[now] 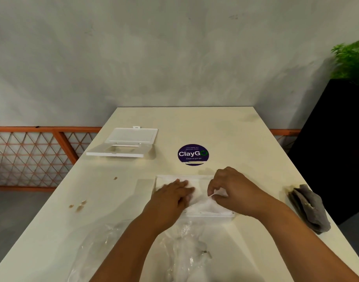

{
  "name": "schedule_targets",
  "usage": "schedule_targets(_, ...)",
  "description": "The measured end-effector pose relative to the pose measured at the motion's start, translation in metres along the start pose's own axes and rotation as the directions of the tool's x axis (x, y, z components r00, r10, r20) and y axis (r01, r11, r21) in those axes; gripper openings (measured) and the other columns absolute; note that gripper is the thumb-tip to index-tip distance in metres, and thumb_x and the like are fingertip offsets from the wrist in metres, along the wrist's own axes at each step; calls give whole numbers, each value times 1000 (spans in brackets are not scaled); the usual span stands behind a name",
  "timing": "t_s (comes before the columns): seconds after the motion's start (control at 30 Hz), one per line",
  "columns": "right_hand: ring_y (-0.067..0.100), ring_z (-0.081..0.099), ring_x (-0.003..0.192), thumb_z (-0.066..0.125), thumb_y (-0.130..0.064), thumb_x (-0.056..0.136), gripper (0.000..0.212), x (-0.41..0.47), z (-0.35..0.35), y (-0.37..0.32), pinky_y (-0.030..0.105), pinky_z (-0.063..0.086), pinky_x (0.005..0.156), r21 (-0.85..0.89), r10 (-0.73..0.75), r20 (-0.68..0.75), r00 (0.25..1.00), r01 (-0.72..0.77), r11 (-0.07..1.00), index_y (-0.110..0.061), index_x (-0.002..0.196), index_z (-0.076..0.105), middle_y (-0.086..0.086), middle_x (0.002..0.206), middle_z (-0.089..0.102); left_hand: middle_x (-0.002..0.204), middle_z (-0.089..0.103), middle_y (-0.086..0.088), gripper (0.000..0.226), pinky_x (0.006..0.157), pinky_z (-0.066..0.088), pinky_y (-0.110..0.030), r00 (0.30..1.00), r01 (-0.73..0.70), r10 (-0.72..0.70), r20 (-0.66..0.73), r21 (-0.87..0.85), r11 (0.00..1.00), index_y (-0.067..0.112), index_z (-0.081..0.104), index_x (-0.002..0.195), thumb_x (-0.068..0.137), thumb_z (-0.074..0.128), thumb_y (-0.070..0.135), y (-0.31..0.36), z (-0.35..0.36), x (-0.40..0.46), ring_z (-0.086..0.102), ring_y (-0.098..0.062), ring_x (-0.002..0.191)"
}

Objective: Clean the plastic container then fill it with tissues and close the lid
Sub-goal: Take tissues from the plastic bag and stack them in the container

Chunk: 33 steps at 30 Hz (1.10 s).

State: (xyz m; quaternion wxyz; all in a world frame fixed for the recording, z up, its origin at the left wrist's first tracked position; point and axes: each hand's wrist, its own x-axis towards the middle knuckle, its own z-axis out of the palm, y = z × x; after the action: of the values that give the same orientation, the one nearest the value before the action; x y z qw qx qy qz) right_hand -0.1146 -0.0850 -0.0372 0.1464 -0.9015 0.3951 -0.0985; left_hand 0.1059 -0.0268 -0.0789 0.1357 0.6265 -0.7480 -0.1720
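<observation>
Right hand pinches tissues; left hand (fingers flat) presses them into container.

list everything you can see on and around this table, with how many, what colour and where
clear plastic container: one, transparent, centre near edge, holding tissues
white tissues: a stack, white, inside the container
white plastic lid: one, white, far left, flap open
round purple sticker: one, purple, centre of table
grey cloth: one, grey, right edge
crumpled clear plastic wrapper: one, transparent, near edge
brown crumbs: a few, brown, left side
cream table: one, cream
green plant: one, green, far right
left hand: flat on tissues
right hand: fingers pinch a tissue
</observation>
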Motion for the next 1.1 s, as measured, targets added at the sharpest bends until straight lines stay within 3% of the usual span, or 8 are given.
schedule_targets(0.1, 7, 46, 91, 56, -21, 80, 24, -28, 5, 6, 27, 44, 80, 18, 2, -82, 997, 0, 1000, -38, 90, 70, -18, 92, 57, 154, 25, 19, 46, 118, 11, -31, 999, 30, -30, 18, -12, 999, 42, 40, 140, 96, 39, 54, 5, -4, -2, 11, 0, 144)
schedule_targets(0.23, 5, 49, 100, 40, -32, 82, 36, -58, 21, 7, 32, 44, 83, 6, 65, -149, 987, -65, 998, -42, 96, 72, -25, 101, 60, 156, 19, 19, 59, 117, 6, -32, 997, 58, -58, 49, 13, 998, 40, 35, 144, 90, 40, 64, 11, -6, -6, 6, -1, 144)
schedule_targets(0.43, 9, 48, 124, 38, -45, 86, 38, -71, 28, 2, 28, 34, 92, -62, 114, -171, 979, -126, 990, -47, 111, 67, -29, 125, 59, 159, 7, 14, 54, 117, 4, -39, 994, 88, -100, 46, 203, 975, 40, 19, 148, 97, 26, 56, 17, 4, -5, -1, -7, 147)
schedule_targets(0.6, 7, 32, 139, 14, -64, 89, 62, -58, 22, -6, 28, 24, 101, -73, 222, -133, 966, -233, 970, -41, 121, 62, -29, 131, 55, 160, -3, 13, 55, 116, 5, -47, 985, 119, -147, 93, 262, 958, 41, 8, 150, 97, 20, 54, 21, 3, -6, -6, -12, 147)
schedule_targets(0.7, 12, 24, 144, 37, -53, 96, 41, -43, 14, -9, 35, 24, 108, -157, 294, -63, 954, -301, 941, -42, 132, 53, -25, 146, 41, 159, -10, 12, 56, 116, 1, -51, 977, 133, -172, 129, 271, 953, 41, 1, 150, 98, 17, 54, 23, 3, -9, -12, -15, 146)
schedule_targets(0.8, 17, 18, 146, 47, -52, 94, 47, -31, 8, -11, 40, 22, 112, -210, 354, 69, 933, -334, 919, -44, 140, 42, -22, 154, 29, 158, -15, 11, 57, 116, -1, -52, 968, 125, -180, 176, 282, 951, 40, -5, 150, 98, 14, 55, 23, 1, -7, -15, -15, 146)
schedule_targets(0.97, 22, 17, 146, 57, -46, 90, 50, -18, 3, -14, 46, 14, 116, -253, 370, 87, 925, -338, 906, -39, 138, 46, -16, 147, 42, 158, -16, 10, 55, 116, -1, -52, 945, 127, -193, 263, 248, 960, 41, -5, 149, 100, 17, 48, 20, -5, 0, -15, -14, 146)
schedule_targets(1.1, 19, 27, 139, 62, -46, 86, 42, -8, 2, -17, 44, 14, 115, -238, 257, 53, 965, -238, 942, -37, 127, 56, -14, 131, 54, 160, 4, 9, 51, 117, 11, -49, 976, 111, -141, 166, 180, 977, 39, 17, 149, 100, 32, 36, 17, -12, 3, -1, -16, 147)
